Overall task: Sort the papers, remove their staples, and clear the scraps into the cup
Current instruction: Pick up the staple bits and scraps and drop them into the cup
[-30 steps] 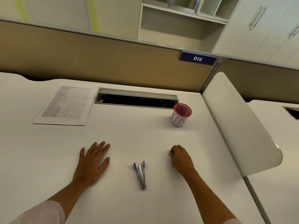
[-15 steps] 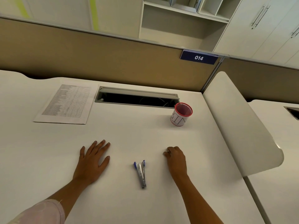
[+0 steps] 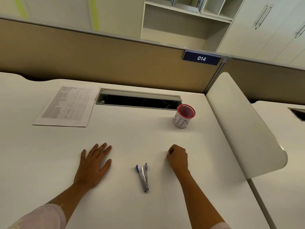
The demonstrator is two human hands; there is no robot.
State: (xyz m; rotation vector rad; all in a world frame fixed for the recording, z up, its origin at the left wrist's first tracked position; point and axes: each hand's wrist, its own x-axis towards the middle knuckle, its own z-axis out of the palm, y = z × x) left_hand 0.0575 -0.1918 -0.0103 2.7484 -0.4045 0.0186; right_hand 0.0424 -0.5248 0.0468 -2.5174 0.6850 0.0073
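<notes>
My left hand lies flat on the white desk, palm down with the fingers spread, holding nothing. My right hand rests on the desk with its fingers curled into a fist; no scrap shows by its fingertips. Between the hands lies a silver stapler with blue tips, apart from both. A red-rimmed mesh cup labelled BIN stands upright beyond the right hand. A stack of printed papers lies at the far left.
An open cable slot runs along the desk's back, between the papers and the cup. A white curved divider panel borders the desk on the right. A tan partition wall stands behind.
A small white scrap lay at my right fingertips a second ago. The right hand slid left over it and closed into a fist. The left hand stayed still.
</notes>
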